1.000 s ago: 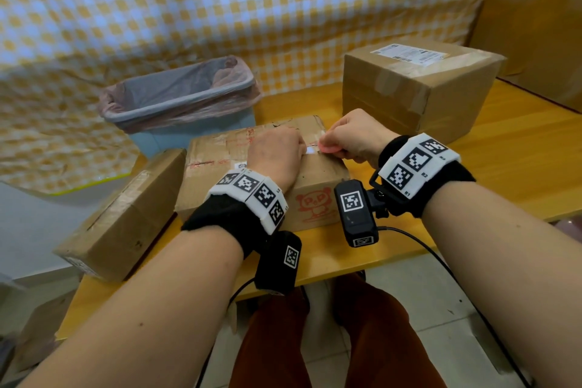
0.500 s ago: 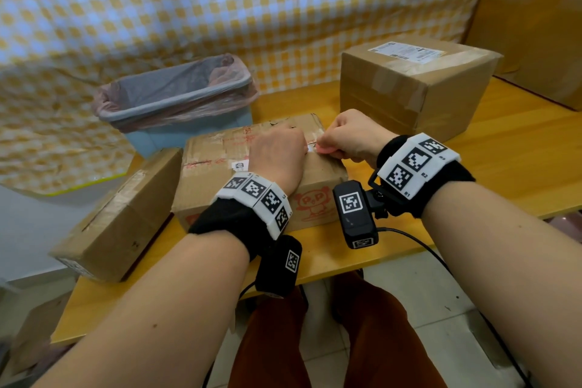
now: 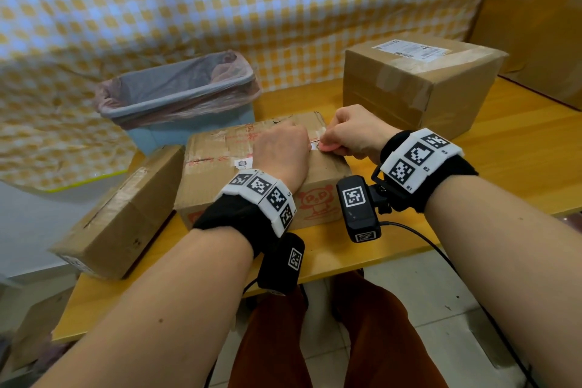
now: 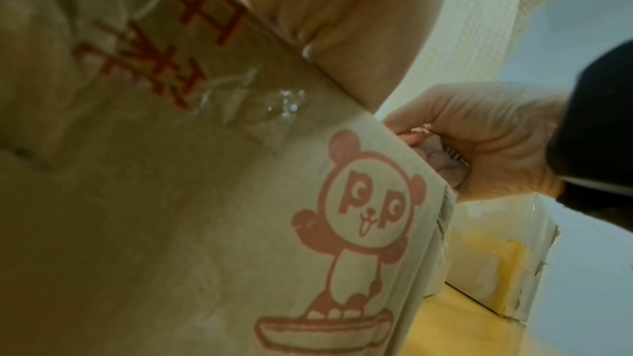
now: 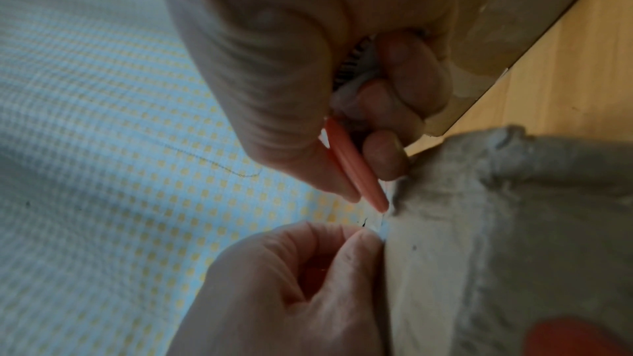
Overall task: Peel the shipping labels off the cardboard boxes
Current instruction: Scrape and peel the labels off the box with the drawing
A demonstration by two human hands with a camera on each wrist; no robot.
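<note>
A worn cardboard box (image 3: 220, 161) with a red panda print (image 4: 363, 215) lies at the table's front. My left hand (image 3: 283, 148) rests on its top and pinches a white label remnant (image 5: 382, 228) between thumb and forefinger. My right hand (image 3: 352, 132) grips a pink scraper (image 5: 356, 169) whose tip touches the box top (image 5: 479, 226) beside that remnant. Peeled barcode scraps (image 5: 352, 64) are tucked in the right palm. A small white sticker (image 3: 244, 163) remains on the box top. A larger box (image 3: 419, 104) at the back right carries a full white shipping label (image 3: 411, 49).
A third box (image 3: 119, 217) lies tilted at the table's left edge. A blue bin with a pink liner (image 3: 179, 94) stands behind the middle box. A checked cloth hangs behind the yellow wooden table (image 3: 519, 151). My legs are under the front edge.
Both hands stay on the right part of the box top. The right hand with the scraper has shifted very slightly against the label remnant; the boxes have not moved.
</note>
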